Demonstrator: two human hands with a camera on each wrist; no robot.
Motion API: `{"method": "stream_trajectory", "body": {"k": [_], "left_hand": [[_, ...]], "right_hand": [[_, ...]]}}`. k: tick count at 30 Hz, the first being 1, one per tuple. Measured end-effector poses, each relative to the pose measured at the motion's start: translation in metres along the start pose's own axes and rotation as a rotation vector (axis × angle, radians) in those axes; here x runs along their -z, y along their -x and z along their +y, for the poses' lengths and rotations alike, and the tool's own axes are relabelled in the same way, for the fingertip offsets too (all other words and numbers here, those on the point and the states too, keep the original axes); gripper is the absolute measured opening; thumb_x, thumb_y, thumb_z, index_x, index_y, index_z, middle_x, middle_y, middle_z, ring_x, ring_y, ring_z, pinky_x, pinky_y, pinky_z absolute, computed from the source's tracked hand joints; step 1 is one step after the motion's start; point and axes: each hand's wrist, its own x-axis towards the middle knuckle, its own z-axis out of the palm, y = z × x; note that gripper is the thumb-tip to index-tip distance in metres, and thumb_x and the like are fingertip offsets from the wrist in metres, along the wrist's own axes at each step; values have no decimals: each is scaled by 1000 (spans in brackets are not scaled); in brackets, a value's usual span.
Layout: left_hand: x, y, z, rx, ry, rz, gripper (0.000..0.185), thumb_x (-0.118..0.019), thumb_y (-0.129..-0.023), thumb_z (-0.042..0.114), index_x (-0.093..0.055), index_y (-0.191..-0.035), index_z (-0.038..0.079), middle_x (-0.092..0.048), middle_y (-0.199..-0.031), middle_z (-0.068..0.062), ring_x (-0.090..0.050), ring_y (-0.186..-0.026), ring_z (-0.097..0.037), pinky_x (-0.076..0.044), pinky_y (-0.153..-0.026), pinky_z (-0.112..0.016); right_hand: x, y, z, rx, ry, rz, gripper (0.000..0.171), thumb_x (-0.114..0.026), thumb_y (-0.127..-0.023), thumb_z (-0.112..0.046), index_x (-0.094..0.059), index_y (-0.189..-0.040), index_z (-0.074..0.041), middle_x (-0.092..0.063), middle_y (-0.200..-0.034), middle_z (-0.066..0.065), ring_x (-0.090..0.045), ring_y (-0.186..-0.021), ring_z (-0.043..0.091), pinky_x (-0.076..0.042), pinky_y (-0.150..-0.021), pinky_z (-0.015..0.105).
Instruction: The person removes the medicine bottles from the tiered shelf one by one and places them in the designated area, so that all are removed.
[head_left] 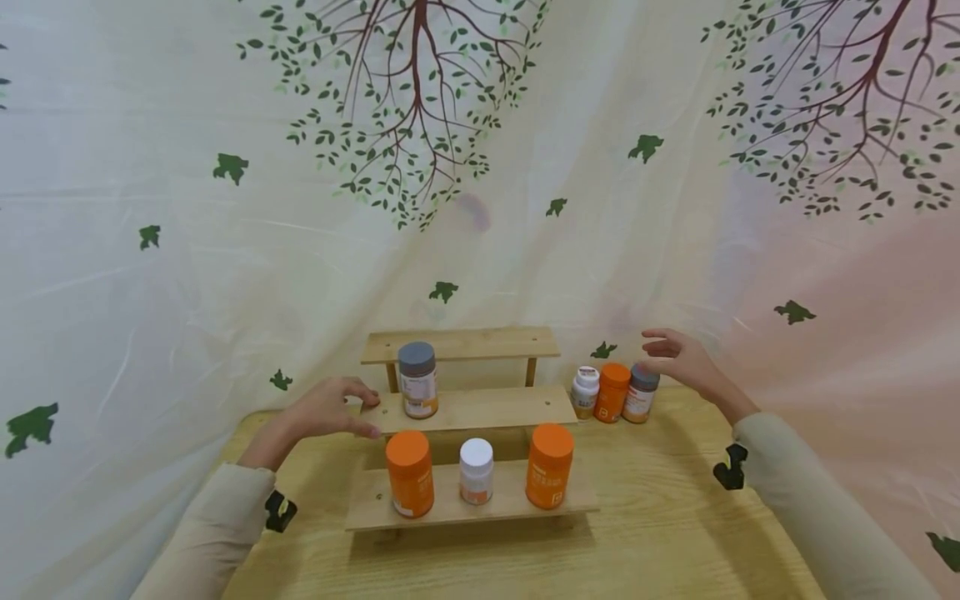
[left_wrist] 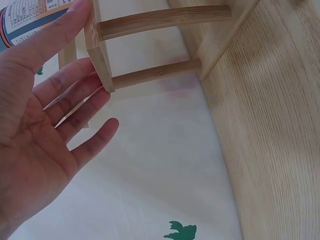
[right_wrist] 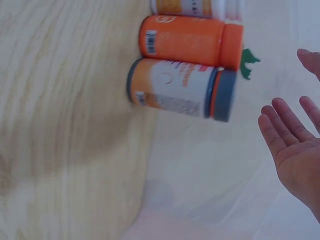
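My left hand (head_left: 326,407) is at the left end of the wooden shelf's middle step (head_left: 480,410), thumb and fingers spread at the board's edge. A grey-capped jar (head_left: 418,382) stands upright on that step, close to this hand. On the lowest step stand an orange jar (head_left: 410,475), a small white bottle (head_left: 476,473) and another orange jar (head_left: 551,467). My right hand (head_left: 681,360) holds nothing, its fingers apart just above and behind a second grey-capped jar (right_wrist: 175,89). Beside that jar are an orange jar (right_wrist: 187,42) and a white bottle (head_left: 585,392).
The shelf's top step (head_left: 461,343) backs towards a pale curtain (head_left: 525,275) printed with trees and leaves. Under the shelf lies a wood-grain table (head_left: 675,517), its back edge meeting the curtain. The three containers on the right stand close together near that edge.
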Motion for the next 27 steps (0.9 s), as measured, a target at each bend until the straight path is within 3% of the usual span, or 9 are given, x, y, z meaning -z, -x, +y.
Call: {"method": "stream_trajectory", "body": {"k": [7, 13, 27], "left_hand": [[0, -1, 1, -12, -20, 0, 55, -81, -65, 49, -72, -104, 11, -66, -114, -8, -57, -110, -31, -45, -95, -52], [0, -2, 0, -8, -10, 5, 56, -81, -66, 49, -72, -106, 10, -63, -119, -9, -54, -116, -33, -43, -96, -53], [-2, -2, -1, -45, -20, 1, 53, -80, -68, 46, -71, -107, 11, -66, -114, -6, -58, -111, -29, -45, -94, -53]], "right_hand": [[-3, -14, -42, 23, 3, -13, 67, -68, -86, -34, -38, -142, -13, -50, -135, 20, -49, -122, 38, -43, -96, 56], [-12, -23, -79, 98, -28, -42, 68, -70, -83, -37, -41, -140, -12, -53, -132, 20, -51, -120, 37, -45, -95, 53], [-54, -38, -167, 277, -25, -202, 58, -74, -81, -29, -49, -133, -18, -60, -123, 10, -57, -113, 25, -47, -97, 46]]}}
